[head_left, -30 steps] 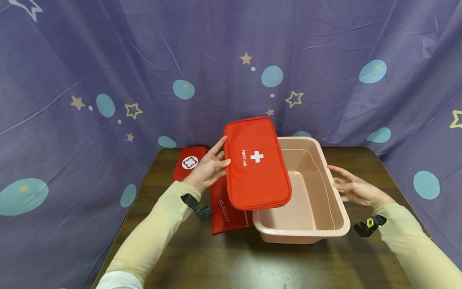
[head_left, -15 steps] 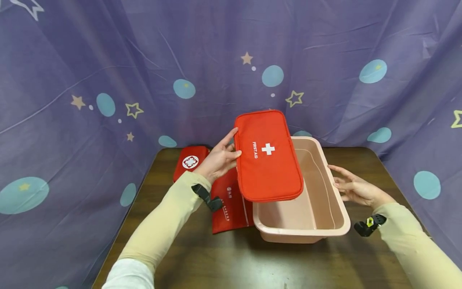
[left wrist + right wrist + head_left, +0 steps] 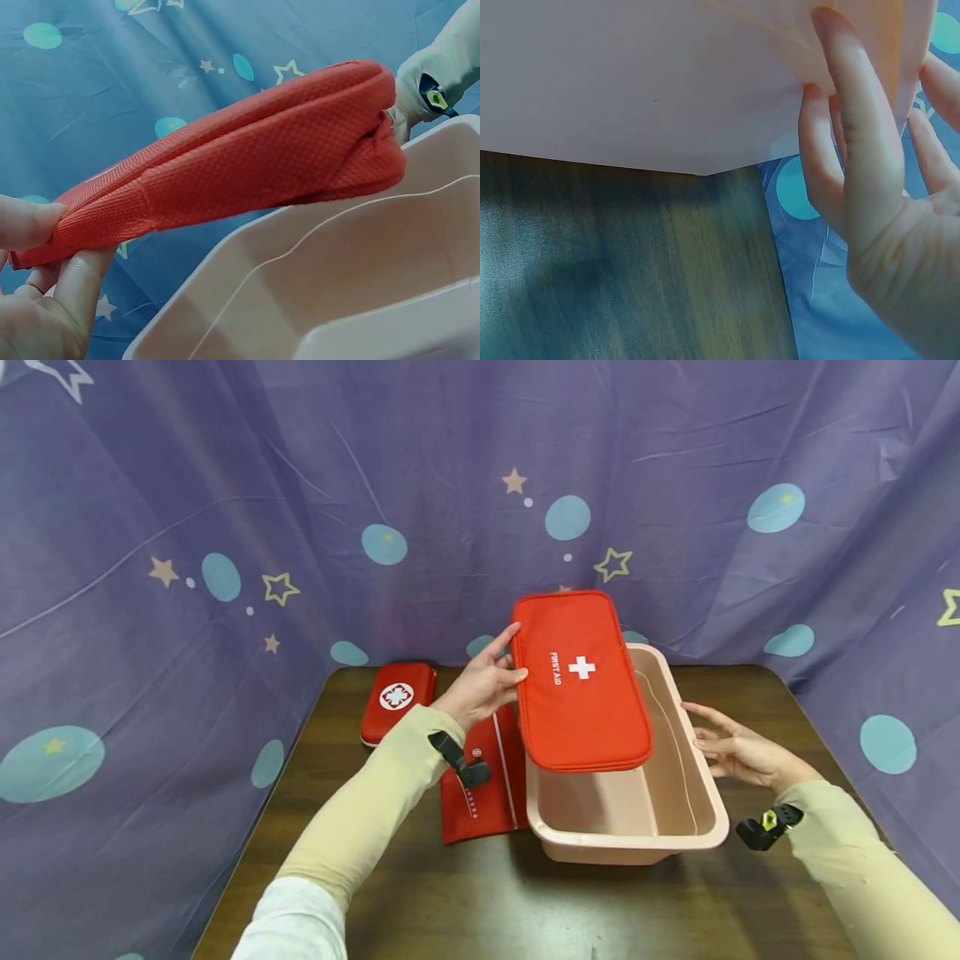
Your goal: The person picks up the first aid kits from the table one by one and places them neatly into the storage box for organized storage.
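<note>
My left hand (image 3: pixel 483 687) pinches the left edge of a red first aid pouch (image 3: pixel 592 710) with a white cross, thumb on top and fingers beneath. In the left wrist view, the pouch (image 3: pixel 262 150) shows its zipped side and is tilted. It hangs over a pale pink plastic basin (image 3: pixel 630 842), hiding the basin's left and back parts. My right hand (image 3: pixel 742 758) touches the outside of the basin's right wall near the rim. Seen from the right wrist, that hand's fingers (image 3: pixel 862 135) are extended against the basin's wall (image 3: pixel 667 90).
A red hard-shell case (image 3: pixel 386 714) with a round white emblem lies at the table's back left. A flat red packet (image 3: pixel 480 797) with white print lies beside the basin, partly covered by the left arm. A purple curtain (image 3: pixel 450 468) hangs behind the wooden table (image 3: pixel 465 902).
The left hand has carried the pouch rightward, farther over the basin, slightly raising it at first. More of the red case shows now. The right hand and the basin have stayed put.
</note>
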